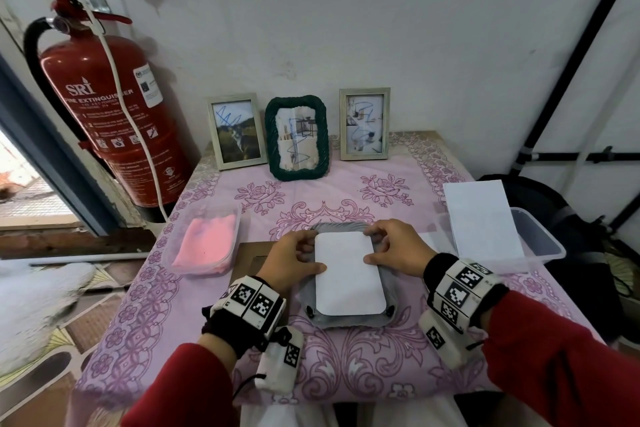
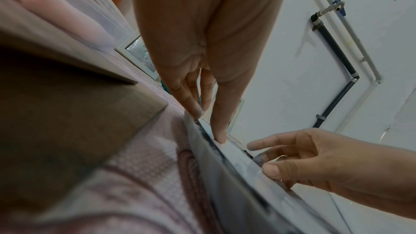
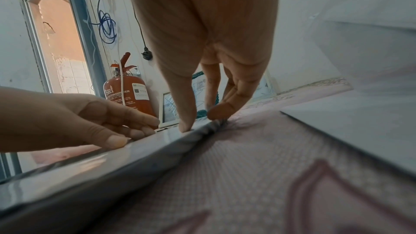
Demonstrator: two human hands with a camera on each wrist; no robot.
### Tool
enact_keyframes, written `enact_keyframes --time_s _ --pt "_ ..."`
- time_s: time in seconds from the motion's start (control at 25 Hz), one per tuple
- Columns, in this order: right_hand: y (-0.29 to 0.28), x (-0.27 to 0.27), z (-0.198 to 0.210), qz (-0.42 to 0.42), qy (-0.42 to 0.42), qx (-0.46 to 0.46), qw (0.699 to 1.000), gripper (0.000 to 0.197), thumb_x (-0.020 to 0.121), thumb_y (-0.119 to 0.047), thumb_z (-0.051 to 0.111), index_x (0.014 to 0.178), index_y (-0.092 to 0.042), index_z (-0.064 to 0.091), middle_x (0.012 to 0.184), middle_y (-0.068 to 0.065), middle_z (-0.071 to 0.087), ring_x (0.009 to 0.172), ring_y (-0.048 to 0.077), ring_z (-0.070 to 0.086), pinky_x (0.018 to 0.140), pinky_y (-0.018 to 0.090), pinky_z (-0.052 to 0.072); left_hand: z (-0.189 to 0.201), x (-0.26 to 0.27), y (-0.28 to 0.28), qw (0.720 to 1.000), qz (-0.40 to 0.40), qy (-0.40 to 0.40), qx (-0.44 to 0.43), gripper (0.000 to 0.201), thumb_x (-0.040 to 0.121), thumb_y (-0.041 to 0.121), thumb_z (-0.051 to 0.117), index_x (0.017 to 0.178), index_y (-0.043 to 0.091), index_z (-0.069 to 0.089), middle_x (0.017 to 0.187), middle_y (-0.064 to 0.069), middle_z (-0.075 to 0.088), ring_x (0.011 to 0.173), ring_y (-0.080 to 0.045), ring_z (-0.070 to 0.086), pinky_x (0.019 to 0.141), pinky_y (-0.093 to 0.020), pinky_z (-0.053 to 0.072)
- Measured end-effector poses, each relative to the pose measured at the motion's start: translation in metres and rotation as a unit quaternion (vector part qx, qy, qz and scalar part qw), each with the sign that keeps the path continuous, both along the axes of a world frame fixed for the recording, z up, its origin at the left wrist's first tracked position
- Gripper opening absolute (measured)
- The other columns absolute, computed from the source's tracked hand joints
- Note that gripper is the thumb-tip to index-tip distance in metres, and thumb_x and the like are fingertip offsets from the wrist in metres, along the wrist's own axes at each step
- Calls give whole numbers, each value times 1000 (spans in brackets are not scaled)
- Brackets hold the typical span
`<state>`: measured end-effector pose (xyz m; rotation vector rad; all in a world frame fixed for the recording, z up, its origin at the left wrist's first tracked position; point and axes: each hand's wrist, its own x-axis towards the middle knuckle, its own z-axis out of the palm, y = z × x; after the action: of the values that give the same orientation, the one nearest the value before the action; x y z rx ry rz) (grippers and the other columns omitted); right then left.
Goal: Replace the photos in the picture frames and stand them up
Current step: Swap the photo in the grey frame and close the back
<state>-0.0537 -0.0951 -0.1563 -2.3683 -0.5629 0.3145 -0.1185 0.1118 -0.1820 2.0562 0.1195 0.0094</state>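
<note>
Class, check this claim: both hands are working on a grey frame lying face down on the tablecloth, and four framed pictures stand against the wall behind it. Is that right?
Not quite. The head view shows three framed pictures at the wall, not four: a pale frame, a dark green frame and another pale frame. The rest holds: the left hand and right hand work on the grey frame lying on the tablecloth.

Home room (floral tablecloth (image 1: 346, 374), wall extinguisher (image 1: 114, 121))

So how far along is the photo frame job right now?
Three frames, the left frame, green frame and right frame, already stand at the back with pictures in them. In hand: the grey frame lies face down while the left hand and right hand press a white photo into it. Left: close its back and stand it up.
</note>
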Motion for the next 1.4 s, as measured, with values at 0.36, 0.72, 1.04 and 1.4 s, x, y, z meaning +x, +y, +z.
enact_keyframes --time_s 0.36,0.72,1.04,1.4 --pt "-10 -11 2 12 -46 -16 999 31 80 -18 71 110 -12 64 100 3 50 84 11 48 77 17 35 6 -24 17 996 78 -42 -3 59 70 14 81 124 13 56 105 -2 59 95 -13 56 82 -17 48" --pt "-28 -34 -2 58 -22 -23 998 40 81 -17 70 119 -17 58 115 0 55 95 13 51 76 13 36 3 -76 48 971 80 22 223 66 72 34 78 127 13 50 123 -4 49 106 -13 47 94 -23 38" --pt "-35 -41 -6 48 9 8 999 44 80 -14 72 122 -14 59 120 0 57 107 14 52 87 23 50 -3 -96 43 953 158 56 251 68 71 48 75 122 9 53 129 -9 42 122 -25 39 107 -34 34" --pt "-37 -42 -5 44 29 28 998 40 80 -14 72 119 -13 61 118 1 58 108 16 55 93 30 52 0 -92 24 946 258 61 185 66 64 37 81 114 9 49 117 -7 46 115 -25 44 102 -43 38"
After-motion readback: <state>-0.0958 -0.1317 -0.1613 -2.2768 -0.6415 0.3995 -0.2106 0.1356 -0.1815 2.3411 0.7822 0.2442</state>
